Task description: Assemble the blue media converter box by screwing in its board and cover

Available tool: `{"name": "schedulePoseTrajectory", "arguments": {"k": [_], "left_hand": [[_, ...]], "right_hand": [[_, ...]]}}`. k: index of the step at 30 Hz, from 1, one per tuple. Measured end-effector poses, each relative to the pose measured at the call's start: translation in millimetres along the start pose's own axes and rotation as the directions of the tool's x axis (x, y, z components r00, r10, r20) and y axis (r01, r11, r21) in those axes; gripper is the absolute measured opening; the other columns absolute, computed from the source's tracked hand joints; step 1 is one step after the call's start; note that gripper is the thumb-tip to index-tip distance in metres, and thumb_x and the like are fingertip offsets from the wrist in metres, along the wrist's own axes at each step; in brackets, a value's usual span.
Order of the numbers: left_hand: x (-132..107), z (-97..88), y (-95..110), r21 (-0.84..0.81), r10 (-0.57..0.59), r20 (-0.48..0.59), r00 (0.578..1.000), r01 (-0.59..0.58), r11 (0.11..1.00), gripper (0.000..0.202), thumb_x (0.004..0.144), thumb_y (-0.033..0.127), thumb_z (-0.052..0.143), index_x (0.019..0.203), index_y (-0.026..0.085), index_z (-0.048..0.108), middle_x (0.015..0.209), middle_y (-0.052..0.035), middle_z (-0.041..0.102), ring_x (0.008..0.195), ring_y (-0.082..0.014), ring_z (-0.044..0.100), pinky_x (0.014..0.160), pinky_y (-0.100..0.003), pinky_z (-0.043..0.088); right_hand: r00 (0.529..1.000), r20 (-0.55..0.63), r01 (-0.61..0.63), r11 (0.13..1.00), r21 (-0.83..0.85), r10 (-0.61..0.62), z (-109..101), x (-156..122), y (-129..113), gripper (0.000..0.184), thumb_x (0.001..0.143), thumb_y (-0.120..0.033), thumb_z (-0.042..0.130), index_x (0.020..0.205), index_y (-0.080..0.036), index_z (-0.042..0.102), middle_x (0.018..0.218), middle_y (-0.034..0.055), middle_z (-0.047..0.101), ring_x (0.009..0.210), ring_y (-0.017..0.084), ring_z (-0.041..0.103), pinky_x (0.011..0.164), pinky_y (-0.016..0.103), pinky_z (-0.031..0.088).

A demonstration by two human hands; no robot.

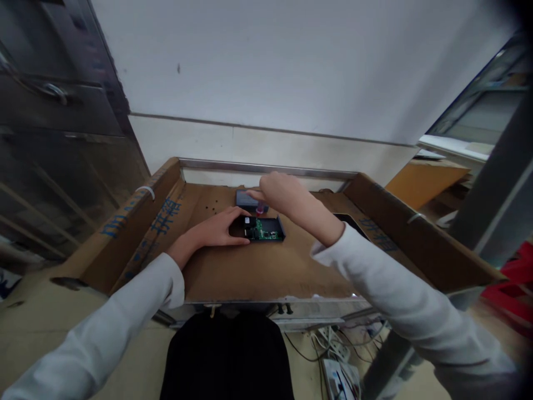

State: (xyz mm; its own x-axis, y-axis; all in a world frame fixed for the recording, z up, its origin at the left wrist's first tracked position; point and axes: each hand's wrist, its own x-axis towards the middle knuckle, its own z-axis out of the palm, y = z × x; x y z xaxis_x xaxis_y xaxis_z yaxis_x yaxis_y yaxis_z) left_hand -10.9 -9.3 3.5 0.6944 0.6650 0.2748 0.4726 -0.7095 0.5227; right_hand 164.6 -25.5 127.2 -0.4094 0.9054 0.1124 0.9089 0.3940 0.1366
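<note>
A small dark open case [266, 228] with a green circuit board inside lies on the cardboard-covered bench [250, 272]. My left hand [216, 229] grips its left end, thumb and fingers around the edge. My right hand [283, 194] hovers above the case, fingers closed on a small tool with a red-pink handle [260, 209] pointing down at the board. Behind it lies a dark flat lid [245, 199].
Cardboard walls [137, 222] with blue print flank the bench left and right. A dark metal cabinet [58, 139] stands at the left. Power strips and cables [337, 355] lie on the floor below. A red stool [516, 283] is at the far right.
</note>
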Motion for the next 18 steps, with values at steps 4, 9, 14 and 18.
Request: {"name": "schedulePoseTrajectory", "arguments": {"k": [4, 9, 14, 18], "left_hand": [[0.1, -0.2, 2.2, 0.02, -0.01, 0.007, 1.0, 0.01, 1.0, 0.059, 0.076, 0.052, 0.066, 0.123, 0.021, 0.047, 0.122, -0.0121, 0.054, 0.115, -0.0293, 0.051, 0.1, -0.047, 0.039], [-1.0, 1.0, 1.6, 0.021, -0.023, 0.001, 1.0, 0.023, 1.0, 0.061, 0.076, 0.05, 0.067, 0.125, 0.022, 0.046, 0.123, -0.0117, 0.053, 0.115, -0.0286, 0.052, 0.101, -0.046, 0.039], [-1.1, 2.1, -0.4, 0.012, -0.019, -0.012, 1.0, 0.019, 1.0, 0.063, 0.074, 0.051, 0.068, 0.125, 0.021, 0.047, 0.122, -0.0121, 0.054, 0.113, -0.0292, 0.052, 0.1, -0.046, 0.039], [-1.1, 2.6, -1.1, 0.011, -0.021, -0.01, 1.0, 0.021, 1.0, 0.061, 0.074, 0.052, 0.067, 0.124, 0.022, 0.047, 0.122, -0.0115, 0.053, 0.113, -0.0289, 0.052, 0.1, -0.047, 0.039]], "right_hand": [[1.0, -0.004, -0.001, 0.996, 0.091, 0.001, 5.9, -6.4, 13.0, 0.052, 0.095, -0.049, 0.03, 0.084, -0.01, 0.063, 0.081, 0.0186, 0.067, 0.077, 0.027, 0.064, 0.062, 0.033, 0.04], [0.962, 0.068, 0.207, 0.871, 0.445, -0.264, 9.2, -9.1, 39.8, 0.013, 0.09, -0.021, 0.041, 0.099, -0.015, 0.048, 0.093, 0.0098, 0.065, 0.074, 0.015, 0.056, 0.066, 0.025, 0.042], [0.964, 0.041, 0.223, 0.884, 0.411, -0.262, 12.7, -7.8, 38.8, 0.01, 0.087, -0.016, 0.044, 0.095, -0.015, 0.05, 0.088, 0.0075, 0.065, 0.072, 0.014, 0.054, 0.063, 0.024, 0.038], [0.974, -0.036, 0.225, 0.92, 0.32, -0.225, 14.2, -5.3, 30.1, 0.021, 0.092, -0.033, 0.045, 0.09, -0.014, 0.056, 0.082, 0.008, 0.067, 0.068, 0.014, 0.055, 0.061, 0.025, 0.035]]}}
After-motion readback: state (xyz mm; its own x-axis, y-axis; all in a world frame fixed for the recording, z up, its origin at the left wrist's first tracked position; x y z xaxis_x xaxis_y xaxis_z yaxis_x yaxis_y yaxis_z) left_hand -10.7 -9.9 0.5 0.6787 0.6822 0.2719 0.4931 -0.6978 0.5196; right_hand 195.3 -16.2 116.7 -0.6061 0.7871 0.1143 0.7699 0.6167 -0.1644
